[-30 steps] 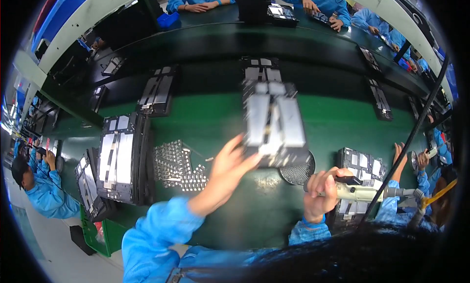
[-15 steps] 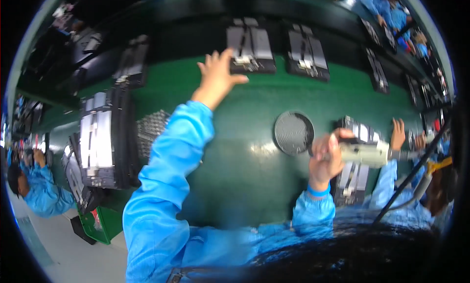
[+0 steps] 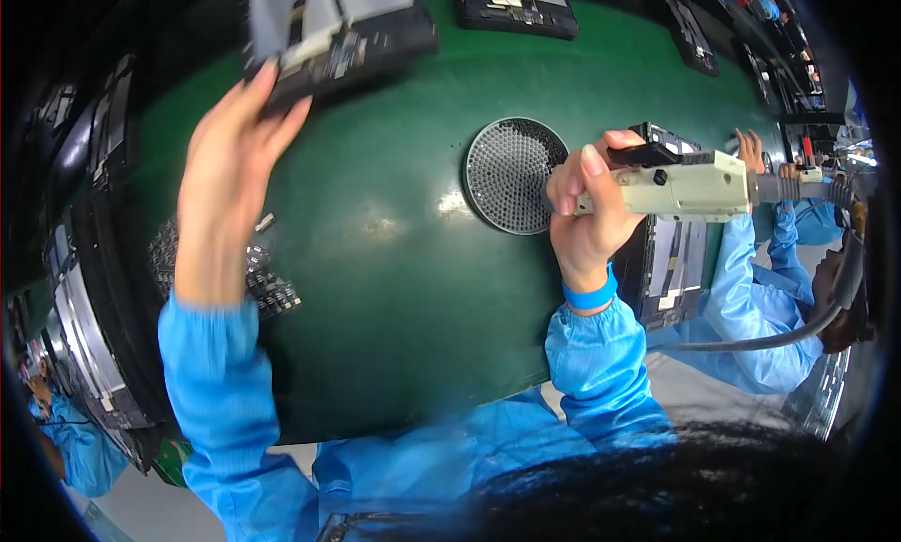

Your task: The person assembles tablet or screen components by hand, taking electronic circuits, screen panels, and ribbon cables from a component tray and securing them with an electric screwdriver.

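My left hand [image 3: 228,152] is closed on the near edge of an opened tablet [image 3: 371,59], a black frame with silver panels. The tablet is tilted and blurred by motion at the upper left. In my right hand [image 3: 591,209] lies a pale green electric screwdriver [image 3: 690,187], held level with its cable end to the right. Beside that hand stands a round grey dish [image 3: 514,171] with a holed bottom and dark bits along its rim. Another opened tablet [image 3: 678,260] lies partly hidden beneath the screwdriver.
Several tablets stand stacked at the left [image 3: 99,326]. Small metal parts [image 3: 270,289] lie by my left forearm. More tablets line the back, one at the middle [image 3: 516,2] and one farther right [image 3: 688,26]. A co-worker's hand [image 3: 748,152] and a thick cable [image 3: 779,340] are at right.
My left hand, open and reaching before, has taken hold of a tablet from the back row and moved it left. The view has shifted; the right hand still grips the screwdriver.
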`<control>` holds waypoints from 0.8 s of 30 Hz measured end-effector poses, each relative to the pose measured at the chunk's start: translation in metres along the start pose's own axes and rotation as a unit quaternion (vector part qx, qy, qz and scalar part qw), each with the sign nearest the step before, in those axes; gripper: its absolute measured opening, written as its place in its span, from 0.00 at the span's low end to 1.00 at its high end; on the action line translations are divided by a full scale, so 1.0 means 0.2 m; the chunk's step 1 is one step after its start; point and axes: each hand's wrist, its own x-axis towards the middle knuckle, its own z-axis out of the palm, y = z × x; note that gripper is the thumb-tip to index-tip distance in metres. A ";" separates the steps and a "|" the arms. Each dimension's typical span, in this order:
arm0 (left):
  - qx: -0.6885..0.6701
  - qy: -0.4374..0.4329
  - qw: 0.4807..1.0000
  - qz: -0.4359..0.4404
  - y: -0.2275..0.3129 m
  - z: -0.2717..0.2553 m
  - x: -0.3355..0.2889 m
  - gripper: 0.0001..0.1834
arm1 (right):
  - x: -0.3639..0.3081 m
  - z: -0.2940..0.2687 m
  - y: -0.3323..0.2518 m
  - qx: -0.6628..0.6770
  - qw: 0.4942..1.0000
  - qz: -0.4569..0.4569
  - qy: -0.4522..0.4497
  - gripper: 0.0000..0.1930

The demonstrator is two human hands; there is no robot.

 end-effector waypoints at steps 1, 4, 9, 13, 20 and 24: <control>0.035 0.025 0.999 0.003 0.03 0.01 -0.19 0.19 | 0.00 0.01 0.00 0.004 1.000 0.002 -0.005 0.13; 0.098 0.119 0.988 -0.005 -0.02 0.00 -0.64 0.29 | 0.02 0.00 -0.01 0.003 1.000 -0.008 -0.026 0.13; 0.097 0.144 0.981 -0.080 -0.18 -0.05 -0.99 0.34 | 0.03 -0.01 0.03 -0.068 0.997 -0.005 -0.032 0.13; 0.090 0.107 0.986 -0.092 -0.29 -0.06 -1.03 0.38 | 0.02 -0.02 0.03 -0.037 0.999 0.002 -0.016 0.14; 0.109 0.092 0.982 -0.126 -0.29 -0.06 -1.09 0.43 | 0.02 -0.01 0.05 -0.018 0.999 -0.009 -0.026 0.11; 0.556 -0.026 0.830 0.039 -0.13 -0.07 -1.03 0.40 | 0.02 -0.02 0.05 -0.034 0.999 -0.004 -0.024 0.10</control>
